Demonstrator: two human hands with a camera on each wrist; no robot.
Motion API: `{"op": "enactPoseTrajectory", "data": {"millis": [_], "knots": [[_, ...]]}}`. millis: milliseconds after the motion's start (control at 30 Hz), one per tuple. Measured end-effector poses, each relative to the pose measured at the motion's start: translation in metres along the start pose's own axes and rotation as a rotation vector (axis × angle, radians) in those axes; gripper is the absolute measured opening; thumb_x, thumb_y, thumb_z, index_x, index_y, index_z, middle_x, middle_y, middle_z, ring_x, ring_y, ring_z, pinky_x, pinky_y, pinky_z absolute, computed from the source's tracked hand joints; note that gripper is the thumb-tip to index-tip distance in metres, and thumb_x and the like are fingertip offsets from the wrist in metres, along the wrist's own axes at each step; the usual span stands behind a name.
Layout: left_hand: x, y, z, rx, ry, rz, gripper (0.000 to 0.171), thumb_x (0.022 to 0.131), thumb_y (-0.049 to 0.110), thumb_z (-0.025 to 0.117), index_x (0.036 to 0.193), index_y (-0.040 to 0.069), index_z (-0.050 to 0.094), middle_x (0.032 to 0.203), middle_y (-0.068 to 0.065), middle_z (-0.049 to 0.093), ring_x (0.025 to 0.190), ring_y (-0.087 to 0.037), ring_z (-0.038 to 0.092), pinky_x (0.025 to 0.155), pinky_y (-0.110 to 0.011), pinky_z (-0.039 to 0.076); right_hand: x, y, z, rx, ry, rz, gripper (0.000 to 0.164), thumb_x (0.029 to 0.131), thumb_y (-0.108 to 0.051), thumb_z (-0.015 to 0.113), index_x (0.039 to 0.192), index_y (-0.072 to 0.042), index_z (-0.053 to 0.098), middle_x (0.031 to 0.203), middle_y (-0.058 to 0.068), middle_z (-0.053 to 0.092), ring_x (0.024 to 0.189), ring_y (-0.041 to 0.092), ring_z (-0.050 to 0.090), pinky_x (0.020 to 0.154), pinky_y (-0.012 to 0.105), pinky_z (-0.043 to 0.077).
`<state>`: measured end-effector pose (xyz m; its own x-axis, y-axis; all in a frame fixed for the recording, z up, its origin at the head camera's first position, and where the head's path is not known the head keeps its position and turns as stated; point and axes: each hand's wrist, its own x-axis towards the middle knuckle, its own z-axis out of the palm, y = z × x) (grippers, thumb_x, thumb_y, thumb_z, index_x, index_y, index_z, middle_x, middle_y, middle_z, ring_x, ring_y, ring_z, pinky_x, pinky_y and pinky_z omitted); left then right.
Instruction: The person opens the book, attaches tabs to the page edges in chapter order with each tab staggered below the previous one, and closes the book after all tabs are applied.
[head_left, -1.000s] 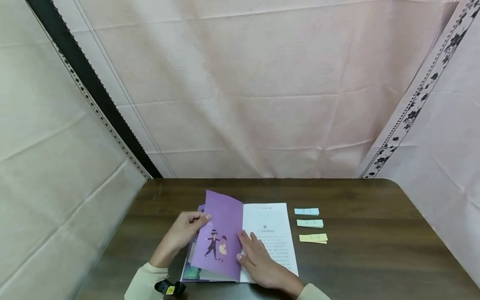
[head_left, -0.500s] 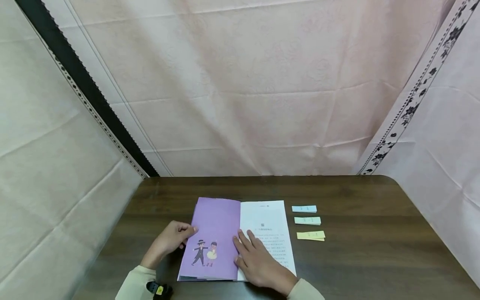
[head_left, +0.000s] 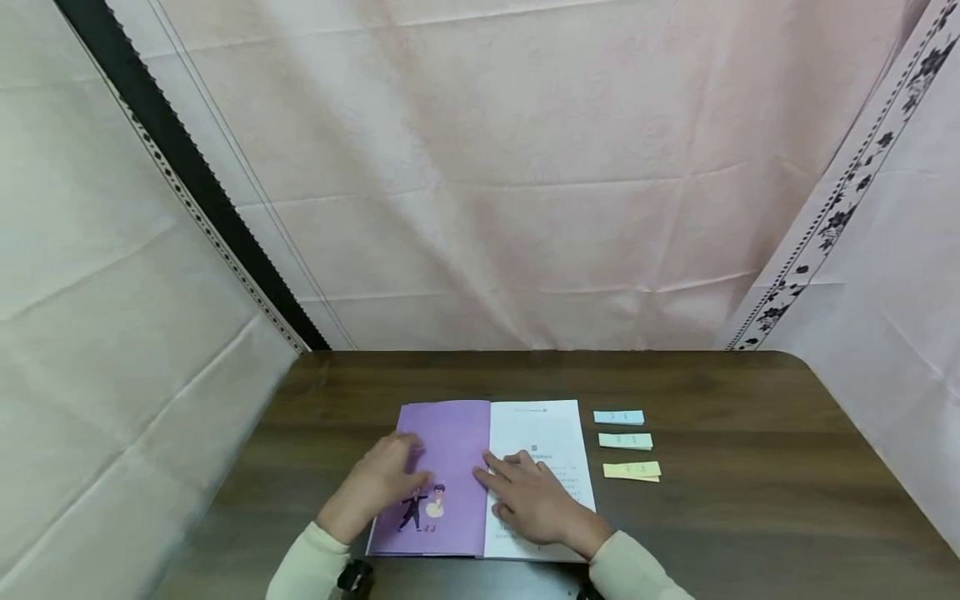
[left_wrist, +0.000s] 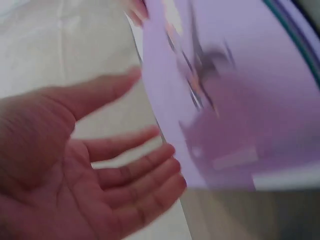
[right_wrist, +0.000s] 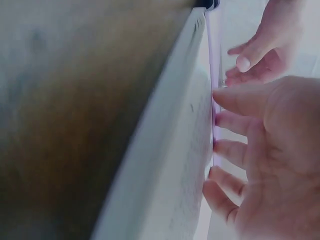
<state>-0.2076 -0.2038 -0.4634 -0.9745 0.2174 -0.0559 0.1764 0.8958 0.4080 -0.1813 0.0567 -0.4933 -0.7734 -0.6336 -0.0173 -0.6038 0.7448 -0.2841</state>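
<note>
An open book [head_left: 540, 429] lies on the table, a purple page [head_left: 450, 433] with two cartoon dancers on its left side and a white printed page on its right. Over the purple page is my left hand [head_left: 382, 475]; in the left wrist view its fingers [left_wrist: 145, 170] are spread and loosely bent, pinching nothing. My right hand [head_left: 536, 500] rests near the fold, mostly over the white page, with fingertips reaching the purple one. From the right wrist view its fingers [right_wrist: 232, 152] look slightly bent and touch the book's surface.
Right of the book, three small sticky-note strips lie in a column: blue [head_left: 618, 417], green [head_left: 626, 441] and yellow [head_left: 632, 472]. The brown wooden table [head_left: 750, 500] is enclosed by pale cloth curtains [head_left: 525, 208] at the back and sides.
The purple page, lifted in my left hand's grip a second ago, has come down flat on the left. My left hand has let go of its edge and moved in over the page.
</note>
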Motion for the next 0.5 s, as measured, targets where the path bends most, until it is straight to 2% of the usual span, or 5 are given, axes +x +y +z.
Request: {"op": "enactPoseTrajectory", "data": {"millis": [33, 100, 267, 400, 500], "knots": [[0.001, 0.006, 0.003, -0.012, -0.018, 0.030, 0.061, 0.083, 0.027, 0.091, 0.131, -0.003, 0.067, 0.135, -0.022, 0.064, 0.128, -0.043, 0.061, 0.105, -0.059, 0.051, -0.001, 0.002, -0.003, 0.009, -0.011, -0.004, 0.053, 0.107, -0.028, 0.061, 0.158, -0.019, 0.050, 0.168, 0.007, 0.040, 0.141, 0.029, 0.045, 0.097, 0.045, 0.046], [0.003, 0.017, 0.008, -0.023, -0.050, 0.089, 0.072, 0.079, 0.029, 0.094, 0.136, -0.005, 0.064, 0.144, -0.024, 0.059, 0.136, -0.044, 0.055, 0.110, -0.060, 0.046, -0.001, 0.005, -0.004, 0.011, -0.018, -0.012, 0.053, 0.107, -0.026, 0.060, 0.159, -0.019, 0.050, 0.168, 0.007, 0.040, 0.141, 0.029, 0.045, 0.097, 0.046, 0.046], [0.007, 0.035, 0.021, 0.004, -0.127, 0.183, 0.097, 0.073, 0.040, 0.098, 0.148, -0.005, 0.055, 0.158, -0.026, 0.046, 0.145, -0.045, 0.046, 0.116, -0.058, 0.041, 0.001, 0.012, 0.008, -0.027, 0.013, -0.022, 0.052, 0.107, -0.024, 0.057, 0.158, -0.020, 0.050, 0.167, 0.006, 0.041, 0.140, 0.029, 0.046, 0.096, 0.046, 0.048], [0.013, 0.039, 0.028, -0.009, -0.173, 0.192, 0.093, 0.078, 0.039, 0.095, 0.150, -0.002, 0.053, 0.162, -0.023, 0.042, 0.148, -0.043, 0.044, 0.118, -0.055, 0.040, 0.002, 0.014, 0.012, -0.016, 0.010, -0.024, 0.054, 0.105, -0.022, 0.058, 0.158, -0.023, 0.051, 0.168, 0.005, 0.040, 0.141, 0.028, 0.044, 0.096, 0.046, 0.048], [0.018, 0.040, 0.029, -0.020, -0.191, 0.183, 0.084, 0.082, 0.032, 0.093, 0.150, 0.000, 0.055, 0.163, -0.021, 0.042, 0.149, -0.041, 0.043, 0.119, -0.053, 0.039, 0.001, 0.013, 0.005, 0.030, -0.008, -0.027, 0.057, 0.102, -0.015, 0.060, 0.158, -0.024, 0.051, 0.169, 0.006, 0.038, 0.144, 0.029, 0.042, 0.100, 0.051, 0.047]]}}
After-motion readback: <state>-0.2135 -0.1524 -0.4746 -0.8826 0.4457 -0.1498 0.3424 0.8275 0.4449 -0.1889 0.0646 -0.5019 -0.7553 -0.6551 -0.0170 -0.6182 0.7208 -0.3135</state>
